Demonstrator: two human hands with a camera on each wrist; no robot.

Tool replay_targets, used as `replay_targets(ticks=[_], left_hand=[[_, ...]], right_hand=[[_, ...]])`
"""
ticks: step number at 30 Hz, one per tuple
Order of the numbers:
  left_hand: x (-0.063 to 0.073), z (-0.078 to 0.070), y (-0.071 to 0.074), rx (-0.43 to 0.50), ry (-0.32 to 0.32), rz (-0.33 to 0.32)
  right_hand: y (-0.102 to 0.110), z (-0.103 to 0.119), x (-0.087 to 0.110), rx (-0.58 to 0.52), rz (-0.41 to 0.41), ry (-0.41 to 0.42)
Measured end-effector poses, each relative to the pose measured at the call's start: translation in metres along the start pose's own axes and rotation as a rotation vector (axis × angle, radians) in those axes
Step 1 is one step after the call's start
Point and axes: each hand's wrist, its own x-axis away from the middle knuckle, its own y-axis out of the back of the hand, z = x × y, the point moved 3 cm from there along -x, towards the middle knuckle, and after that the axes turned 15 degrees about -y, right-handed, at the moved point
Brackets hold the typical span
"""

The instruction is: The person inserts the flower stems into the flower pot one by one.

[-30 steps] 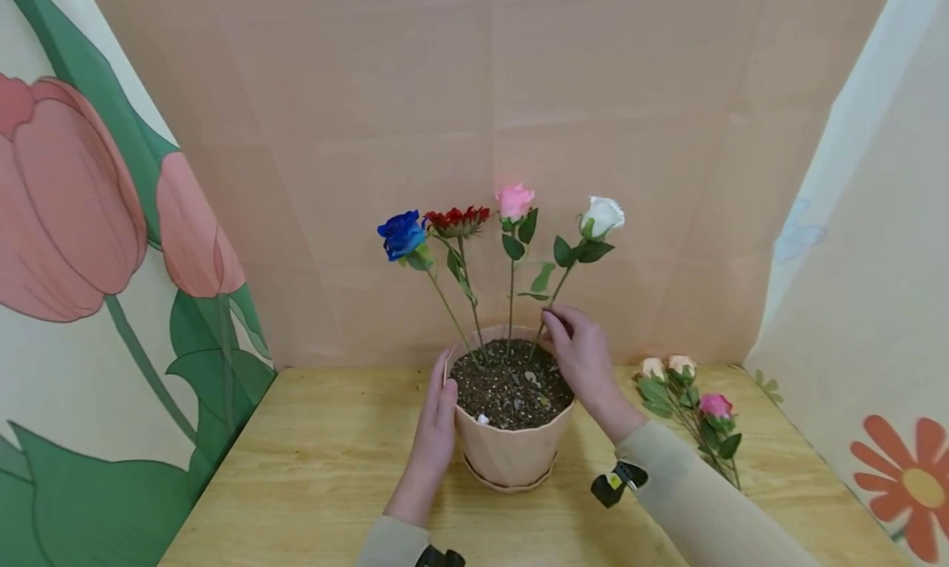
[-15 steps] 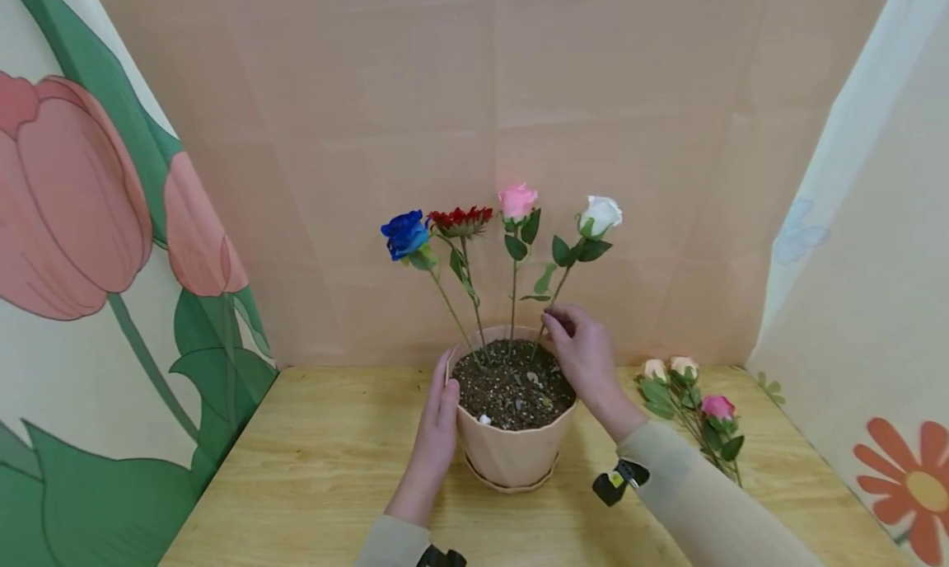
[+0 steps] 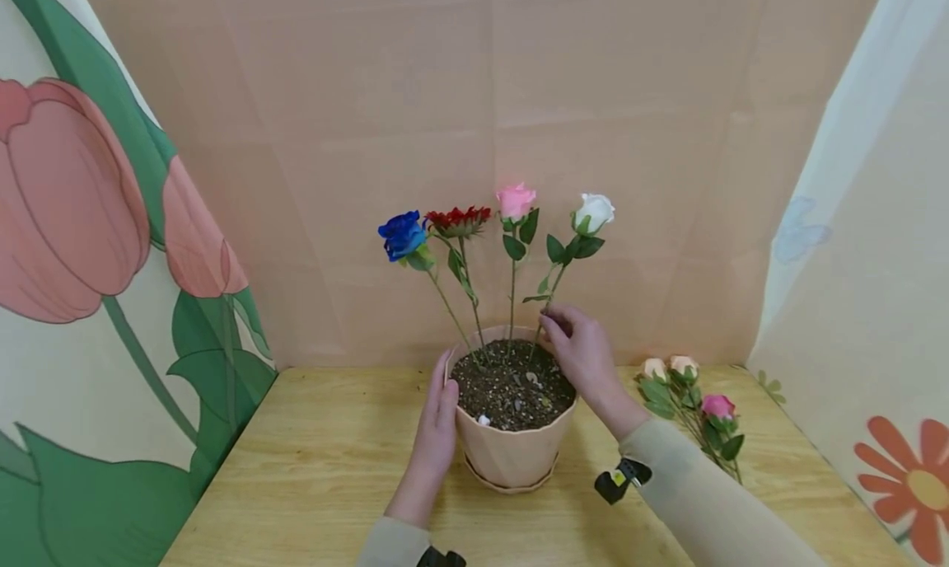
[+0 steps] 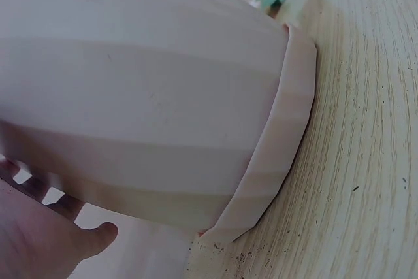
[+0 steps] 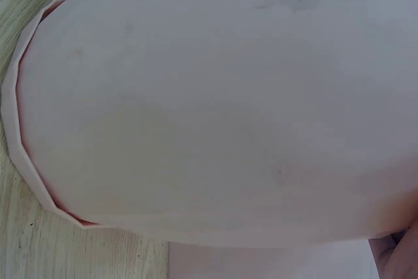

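Observation:
A pale pink flower pot (image 3: 511,452) filled with dark soil (image 3: 511,394) stands on its saucer (image 3: 511,486). My left hand (image 3: 436,427) rests along the pot's left side with its fingers fairly straight; the left wrist view shows the fingers beside the pot wall (image 4: 150,96). My right hand (image 3: 582,349) pinches the stem of a white rose (image 3: 594,214) just above the rim at the right. This rose leans to the right. A blue rose (image 3: 403,236), a red flower (image 3: 457,221) and a pink rose (image 3: 515,201) stand in the soil further left. In the right wrist view the pot wall (image 5: 215,109) hides most of the hand.
On the wooden table (image 3: 319,468), right of the pot, lie loose roses: cream ones (image 3: 683,367) and a deep pink one (image 3: 717,407). A pinkish backdrop (image 3: 371,97) rises behind. Flower-printed panels (image 3: 74,196) flank the table.
The white rose's head has shifted a little to the left, its stem now slightly more upright in my right hand. My left hand has stayed on the pot.

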Motion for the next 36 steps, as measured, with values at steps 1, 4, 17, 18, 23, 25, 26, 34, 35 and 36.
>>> replay_targets(ticks=[1, 4, 17, 18, 23, 25, 26, 34, 35, 36], left_hand=[[0.0, 0.0, 0.0, 0.0, 0.003, -0.001], [0.001, 0.0, 0.0, 0.002, 0.003, 0.001], [0.001, -0.001, 0.003, -0.008, 0.025, 0.004], [0.001, -0.001, 0.003, -0.012, 0.027, 0.002], [0.002, -0.002, 0.004, -0.008, 0.028, -0.008], [0.002, -0.002, 0.005, -0.004, 0.028, -0.01], [0.002, -0.001, 0.005, -0.002, 0.028, -0.011], [0.0, -0.002, 0.002, 0.002, 0.017, 0.007], [0.0, -0.002, 0.002, 0.0, 0.014, 0.01], [-0.001, -0.002, 0.002, -0.001, 0.012, 0.012]], right_hand=[[0.001, -0.001, 0.001, -0.001, 0.003, -0.002], [0.007, -0.005, 0.003, -0.007, 0.018, -0.017], [0.081, -0.045, 0.017, 0.15, -0.018, -0.008], [0.087, -0.05, 0.018, 0.16, -0.024, -0.006], [0.113, -0.075, 0.024, 0.195, -0.04, 0.007], [0.121, -0.085, 0.026, 0.233, -0.048, 0.015], [0.125, -0.089, 0.027, 0.246, -0.049, 0.018], [0.148, -0.128, 0.038, 0.369, -0.002, -0.027], [0.15, -0.133, 0.04, 0.379, 0.005, -0.04], [0.152, -0.137, 0.041, 0.393, 0.01, -0.047]])
